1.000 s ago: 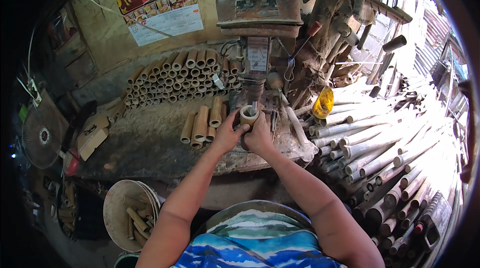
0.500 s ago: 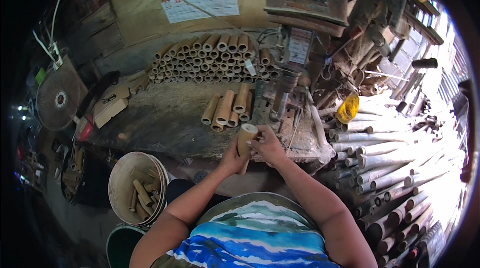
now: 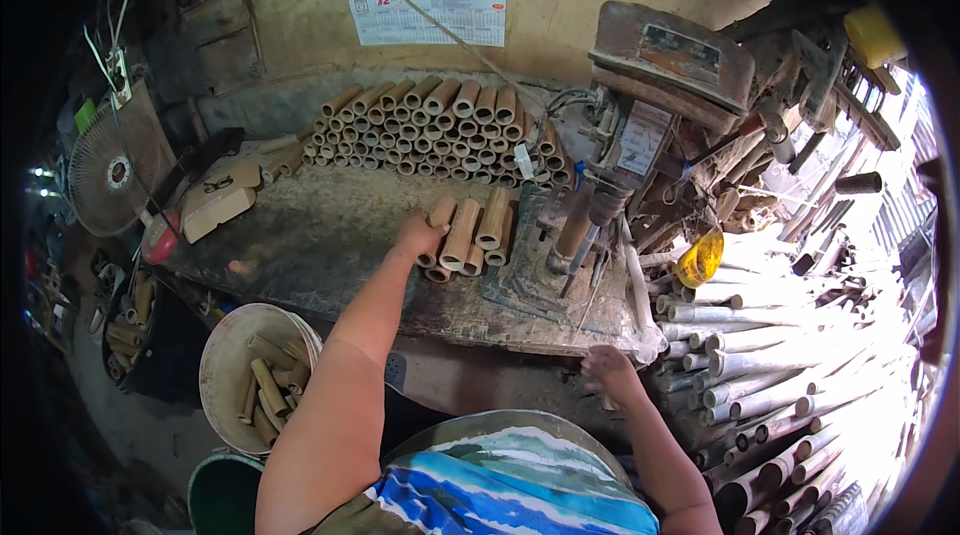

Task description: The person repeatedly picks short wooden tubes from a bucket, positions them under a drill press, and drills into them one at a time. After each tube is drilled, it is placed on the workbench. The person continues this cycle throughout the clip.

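My left hand (image 3: pixel 420 234) is closed around a short bamboo tube (image 3: pixel 441 211) at the left side of a small pile on the workbench. Right beside it lie several more cut bamboo tubes (image 3: pixel 460 233), stacked on each other with their open ends facing me. My right hand (image 3: pixel 610 375) hangs in front of the bench's near edge, below the drill press (image 3: pixel 665 65). Its fingers look partly bent but are blurred, and I see nothing clear in them.
A long stack of bamboo tubes (image 3: pixel 420 125) lines the back of the workbench (image 3: pixel 300 225). Buckets, one a white bucket (image 3: pixel 212 375) with tube pieces inside, stand at the left below a fan (image 3: pixel 118 170). Long poles (image 3: pixel 760 360) are heaped at the right.
My hands have parted from the tube they both held. The left has reached forward to the small pile; the right has dropped back and to the right. The view has shifted slightly.
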A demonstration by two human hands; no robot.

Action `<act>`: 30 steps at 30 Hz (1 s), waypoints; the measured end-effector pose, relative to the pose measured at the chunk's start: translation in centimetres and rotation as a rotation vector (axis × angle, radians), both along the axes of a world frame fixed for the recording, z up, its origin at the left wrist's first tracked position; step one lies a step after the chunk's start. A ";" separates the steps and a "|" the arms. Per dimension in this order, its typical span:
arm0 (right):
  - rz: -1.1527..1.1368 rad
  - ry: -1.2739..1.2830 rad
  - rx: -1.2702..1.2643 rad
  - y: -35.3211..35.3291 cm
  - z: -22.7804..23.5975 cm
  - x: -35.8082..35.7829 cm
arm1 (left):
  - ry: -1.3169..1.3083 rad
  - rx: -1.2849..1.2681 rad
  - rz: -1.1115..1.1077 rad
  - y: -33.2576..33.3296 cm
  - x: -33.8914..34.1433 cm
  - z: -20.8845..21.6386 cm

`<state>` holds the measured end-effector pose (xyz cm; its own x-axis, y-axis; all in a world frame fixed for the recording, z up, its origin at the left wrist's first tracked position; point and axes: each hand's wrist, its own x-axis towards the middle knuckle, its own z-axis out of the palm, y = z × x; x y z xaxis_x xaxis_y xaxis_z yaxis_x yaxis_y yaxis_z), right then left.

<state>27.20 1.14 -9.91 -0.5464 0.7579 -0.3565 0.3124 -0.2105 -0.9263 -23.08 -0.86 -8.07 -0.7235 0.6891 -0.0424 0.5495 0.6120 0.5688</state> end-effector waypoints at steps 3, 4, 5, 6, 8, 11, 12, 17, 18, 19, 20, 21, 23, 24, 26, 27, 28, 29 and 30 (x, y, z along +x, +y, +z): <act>-0.075 -0.038 0.010 0.6 -2.1 4.3 | -0.127 0.046 -0.034 -0.3 0.7 -0.5; -0.122 -0.083 0.016 0.7 -2.6 5.3 | -0.132 0.074 -0.033 -0.8 0.9 -0.5; -0.143 -0.061 0.003 0.8 -3.1 6.3 | -0.131 0.122 -0.019 -1.5 1.0 -0.6; -0.187 -0.079 -0.007 0.8 -3.4 7.3 | -0.129 0.188 0.001 -2.3 1.2 -0.8; -0.222 -0.109 0.018 1.0 -3.8 8.8 | -0.136 0.337 0.030 -4.3 1.3 -1.3; -0.232 -0.128 0.105 1.7 -4.2 11.1 | -0.146 0.564 0.076 -9.7 0.6 -3.1; -0.262 -0.120 0.121 2.0 -4.4 12.3 | -0.134 0.623 0.103 -12.1 0.3 -4.0; -0.449 -0.093 0.294 4.9 -5.9 19.6 | 0.213 0.602 0.343 -27.7 -0.2 -8.4; -0.544 -0.087 0.314 5.4 -6.1 21.4 | 0.227 0.472 0.385 -30.8 0.3 -9.2; -0.582 -0.124 0.364 5.9 -6.2 23.1 | 0.318 0.378 0.401 -33.8 1.1 -10.1; -0.655 -0.191 0.397 6.2 -6.2 24.9 | 0.277 0.291 0.405 -36.7 2.2 -11.0; -0.696 -0.204 0.404 6.4 -6.2 26.5 | 0.275 0.198 0.396 -38.7 3.5 -11.9; -0.794 -0.056 0.301 6.0 -6.4 29.2 | 0.102 0.146 0.384 -40.9 5.5 -13.3; -0.877 -0.005 0.235 5.6 -6.4 30.3 | 0.010 0.099 0.383 -41.5 6.2 -13.8; -0.857 0.062 0.303 4.7 -6.8 31.2 | 0.082 0.110 0.332 -41.4 6.5 -14.6; -0.833 0.103 0.311 4.4 -7.0 31.1 | 0.138 0.145 0.292 -41.2 6.5 -15.0; -0.839 0.115 0.285 3.9 -7.1 31.0 | 0.142 0.184 0.333 -40.9 6.1 -15.4; -0.790 0.143 0.355 3.3 -7.3 30.8 | 0.164 0.249 0.362 -40.7 5.5 -15.6; -0.794 0.131 0.352 3.0 -7.1 30.5 | 0.170 0.309 0.401 -40.8 5.1 -16.0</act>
<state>57.73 4.15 -17.01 0.1688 0.9856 -0.0022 0.0815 -0.0162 -0.9965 -17.98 -41.68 -24.05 -0.9117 0.3188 0.2591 0.4066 0.6109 0.6794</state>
